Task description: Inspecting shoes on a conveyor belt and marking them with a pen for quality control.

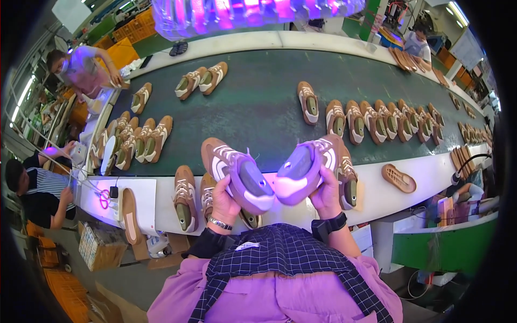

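My left hand (225, 200) is closed round a brown and white lace-up sneaker (223, 157), toe pointing away and to the left. A matching sneaker (326, 149) is gripped in my right hand (326, 198), its toe away and to the right. The pale heels of both shoes meet or nearly meet in front of me, bathed in violet light. Dark inserts fill their openings. Next to my left hand, a sneaker (184, 199) stands on the white ledge, with others partly hidden behind my hands. Another sneaker (349, 185) sits just beyond my right hand.
A green conveyor belt (242, 113) carries sneakers, with a long row (379, 121) at right. Loose soles (399, 178), (130, 215) and scissors (103, 199) lie on the white ledge (377, 183). Overhead hangs a violet-lit, plastic-wrapped fixture (253, 16). Co-workers are at left and far right.
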Motion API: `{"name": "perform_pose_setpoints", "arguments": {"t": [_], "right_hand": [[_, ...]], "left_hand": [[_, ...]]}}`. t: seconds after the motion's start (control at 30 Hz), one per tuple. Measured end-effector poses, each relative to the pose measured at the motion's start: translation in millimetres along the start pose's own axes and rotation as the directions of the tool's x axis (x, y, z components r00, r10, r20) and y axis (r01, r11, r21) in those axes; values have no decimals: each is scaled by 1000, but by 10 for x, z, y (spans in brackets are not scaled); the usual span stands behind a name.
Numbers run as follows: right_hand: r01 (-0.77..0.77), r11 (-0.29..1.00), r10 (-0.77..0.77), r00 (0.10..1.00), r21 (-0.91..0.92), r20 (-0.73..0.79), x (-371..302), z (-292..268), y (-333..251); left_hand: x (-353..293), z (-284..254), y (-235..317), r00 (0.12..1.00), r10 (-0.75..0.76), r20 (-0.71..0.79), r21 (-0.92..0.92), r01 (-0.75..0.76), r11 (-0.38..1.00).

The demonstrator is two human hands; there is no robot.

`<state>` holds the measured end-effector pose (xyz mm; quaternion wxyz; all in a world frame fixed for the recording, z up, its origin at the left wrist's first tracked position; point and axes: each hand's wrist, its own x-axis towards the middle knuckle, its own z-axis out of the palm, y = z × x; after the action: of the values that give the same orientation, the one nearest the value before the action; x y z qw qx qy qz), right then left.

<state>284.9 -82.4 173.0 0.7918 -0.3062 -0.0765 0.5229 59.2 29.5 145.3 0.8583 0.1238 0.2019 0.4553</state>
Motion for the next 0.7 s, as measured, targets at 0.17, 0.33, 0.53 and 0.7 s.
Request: {"name": "perform_pose_setpoints", "arguments": {"t": [0.17, 0.33, 0.53, 0.7], "right_hand": [[6, 1000, -5, 995, 17, -101, -84, -78, -26], [18, 1000, -18, 977, -1, -213, -140, -138, 39], [-12, 1000, 15, 979, 16, -205, -150, -149, 83], [-31, 999, 33, 980, 14, -195, -121, -172, 101]], "left_hand": [[71, 3, -124, 995, 36, -93, -33, -40, 999], [90, 3, -217, 971, 16, -237, -59, -31, 998], [74, 5, -272, 958, 69, -277, 4, -71, 997], [84, -22, -308, 958, 79, -276, 3, -81, 997]]}}
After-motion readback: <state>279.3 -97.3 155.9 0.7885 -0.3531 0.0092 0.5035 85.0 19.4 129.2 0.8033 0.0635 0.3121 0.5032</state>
